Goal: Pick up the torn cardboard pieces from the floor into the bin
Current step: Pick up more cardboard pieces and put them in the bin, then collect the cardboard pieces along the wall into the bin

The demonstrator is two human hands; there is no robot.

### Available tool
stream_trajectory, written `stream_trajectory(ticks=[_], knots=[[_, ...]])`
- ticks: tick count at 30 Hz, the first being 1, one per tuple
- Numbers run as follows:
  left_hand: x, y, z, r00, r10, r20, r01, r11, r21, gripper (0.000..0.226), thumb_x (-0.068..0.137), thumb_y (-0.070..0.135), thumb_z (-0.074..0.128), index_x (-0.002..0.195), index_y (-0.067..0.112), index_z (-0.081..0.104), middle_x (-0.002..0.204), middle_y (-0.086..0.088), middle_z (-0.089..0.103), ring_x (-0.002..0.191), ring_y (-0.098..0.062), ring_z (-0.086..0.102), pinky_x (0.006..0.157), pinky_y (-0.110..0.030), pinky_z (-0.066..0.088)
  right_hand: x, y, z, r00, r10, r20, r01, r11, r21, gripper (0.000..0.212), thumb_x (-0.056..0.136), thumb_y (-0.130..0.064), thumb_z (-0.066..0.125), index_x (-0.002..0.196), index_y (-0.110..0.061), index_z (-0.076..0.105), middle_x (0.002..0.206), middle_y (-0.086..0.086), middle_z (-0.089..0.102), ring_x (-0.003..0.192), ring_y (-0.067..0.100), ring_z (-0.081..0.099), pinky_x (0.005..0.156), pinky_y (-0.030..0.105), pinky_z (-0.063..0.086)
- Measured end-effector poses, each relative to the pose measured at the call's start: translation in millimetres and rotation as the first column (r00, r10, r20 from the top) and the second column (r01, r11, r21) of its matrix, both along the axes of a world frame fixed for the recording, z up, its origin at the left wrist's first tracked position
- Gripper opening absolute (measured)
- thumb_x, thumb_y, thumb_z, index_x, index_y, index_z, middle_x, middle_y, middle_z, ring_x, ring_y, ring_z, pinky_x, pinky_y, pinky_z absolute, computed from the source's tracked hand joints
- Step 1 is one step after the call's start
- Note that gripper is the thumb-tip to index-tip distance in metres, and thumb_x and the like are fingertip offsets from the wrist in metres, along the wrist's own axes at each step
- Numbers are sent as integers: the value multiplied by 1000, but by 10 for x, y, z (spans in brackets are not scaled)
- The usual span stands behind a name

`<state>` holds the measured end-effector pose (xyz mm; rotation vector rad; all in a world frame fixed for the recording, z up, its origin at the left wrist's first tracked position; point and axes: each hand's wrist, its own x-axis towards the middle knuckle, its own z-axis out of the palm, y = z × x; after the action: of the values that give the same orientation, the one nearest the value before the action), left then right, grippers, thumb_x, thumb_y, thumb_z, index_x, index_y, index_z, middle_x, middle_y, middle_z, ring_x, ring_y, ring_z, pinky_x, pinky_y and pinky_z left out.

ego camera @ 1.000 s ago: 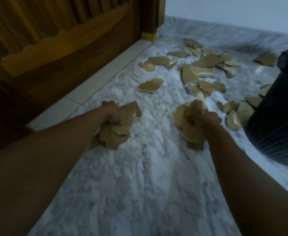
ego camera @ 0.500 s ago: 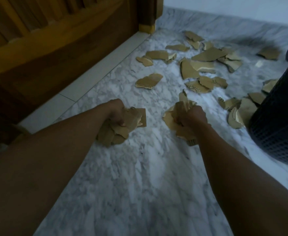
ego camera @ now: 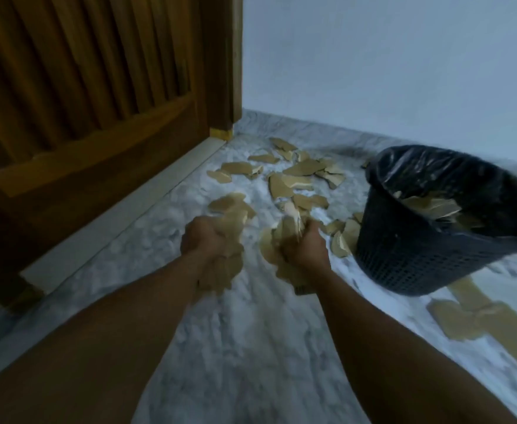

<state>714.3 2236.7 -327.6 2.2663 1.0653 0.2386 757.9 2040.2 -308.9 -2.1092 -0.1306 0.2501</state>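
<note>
My left hand (ego camera: 203,240) grips a bunch of torn cardboard pieces (ego camera: 225,267) above the marble floor. My right hand (ego camera: 307,247) grips a second bunch of cardboard pieces (ego camera: 277,243), left of the bin. The black mesh bin (ego camera: 419,255) with a black liner stands at the right; several cardboard pieces (ego camera: 431,205) lie inside it. More torn pieces (ego camera: 291,185) are scattered on the floor beyond my hands, and large pieces (ego camera: 477,319) lie in front of the bin at the right.
A wooden door (ego camera: 83,102) with a pale threshold strip (ego camera: 122,209) runs along the left. A white wall (ego camera: 388,62) closes the far side. Grey-white marble floor (ego camera: 251,347) stretches between my arms.
The view has tilted up, bringing the whole bin and the wall into sight. Both hands, still holding their bunches, have risen from the floor and drawn closer together.
</note>
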Motion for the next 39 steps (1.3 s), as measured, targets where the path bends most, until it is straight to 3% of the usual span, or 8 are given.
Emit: stream_trajectory(ticks=[7,13,17,20,25,29,34,39], knots=[[1084,-1172,1844,767,-156,622,230,972,-40,34,88,12,57,122,11,62,122,-12,62,111,-28,62,93,-38,53,777,-852,2131,839,-110,532,150,988,-32,55,89,-34,66,131,-17,35,108,9,62,99,35,61,79,46,51],[1681,-2456,2502,701,-139,700,416,877,-242,30,89,14,57,119,13,63,121,-11,61,95,-27,65,87,-37,57,1027,-1972,2666,675,-290,678,301,948,106,58,96,-38,47,144,-16,21,113,11,59,89,34,58,76,38,42],[1756,-2985,2169,792,-340,507,565,724,-397,42,91,17,50,133,16,49,113,-9,63,86,-26,64,69,-40,60,1290,-2372,2214,850,-380,365,331,924,190,87,95,-27,58,156,-13,-2,159,13,30,134,37,44,106,42,38],[1729,-3051,1931,833,-506,224,552,729,-405,70,93,37,60,149,13,26,129,-11,55,87,-26,60,60,-35,54,1376,-2605,1833,973,-228,24,229,963,-141,101,89,-31,72,156,-3,2,158,23,25,138,40,37,107,44,41],[1816,-2880,1727,838,-530,132,543,835,-89,42,88,39,71,104,3,53,99,-8,61,82,-24,61,75,-36,57,1485,-3011,1474,919,-353,173,383,905,-184,50,78,-42,81,93,-3,53,79,10,55,79,31,56,53,30,38],[1782,-2670,1542,891,-447,-84,455,868,199,57,75,39,69,118,6,52,119,-12,59,103,-32,57,84,-38,52,1493,-3274,1200,870,-487,79,490,837,-244,74,62,-41,80,120,-4,54,122,23,58,112,41,57,84,47,55],[1489,-2632,1216,891,-440,-114,365,842,-398,45,100,20,46,141,6,38,134,-20,52,92,-32,66,68,-40,60,1177,-3380,1067,839,-310,-447,298,949,-98,39,94,-26,58,120,2,56,114,20,62,88,35,67,76,50,60],[1602,-2529,1377,919,-361,161,384,718,-581,21,98,0,42,117,-2,52,114,-23,60,84,-33,69,68,-42,62,1240,-3399,1316,884,-160,-439,240,962,132,26,106,-17,37,103,2,54,96,21,65,81,33,68,78,44,59]])
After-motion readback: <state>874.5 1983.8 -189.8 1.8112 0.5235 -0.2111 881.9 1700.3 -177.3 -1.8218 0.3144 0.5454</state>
